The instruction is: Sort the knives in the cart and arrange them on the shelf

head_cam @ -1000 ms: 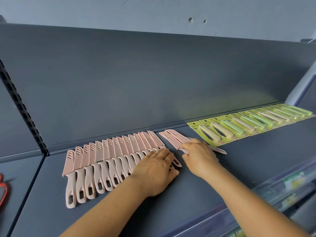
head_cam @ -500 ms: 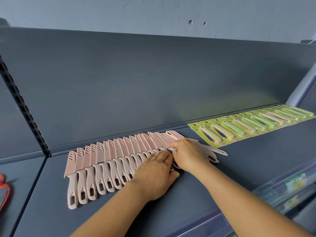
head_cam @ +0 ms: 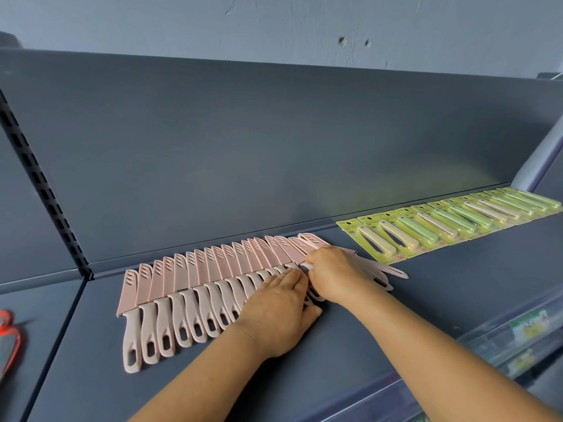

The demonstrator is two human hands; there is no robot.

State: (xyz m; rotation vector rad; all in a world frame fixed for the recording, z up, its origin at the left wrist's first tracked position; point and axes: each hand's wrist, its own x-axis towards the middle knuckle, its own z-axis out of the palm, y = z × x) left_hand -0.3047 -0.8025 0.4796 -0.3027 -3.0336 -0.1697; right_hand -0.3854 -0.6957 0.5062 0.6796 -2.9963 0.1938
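Left hand [head_cam: 275,312] lies flat, steadying the pink knives [head_cam: 195,278] near the shelf's [head_cam: 411,306] back edge; right hand [head_cam: 333,274] pinches the newest into line.

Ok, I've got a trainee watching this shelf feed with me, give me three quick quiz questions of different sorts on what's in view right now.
1. True or false: the pink knives lie in an overlapping row with their handles toward the person.
2. Multiple choice: what lies on the shelf to the right of the pink row? A) loose scissors B) green and cream knives on yellow-green cards C) stacked boxes
3. Fill in: the left hand rests flat on the pink handles, while the right hand grips the row's ______ end.

Key: 1 true; 2 B; 3 right.
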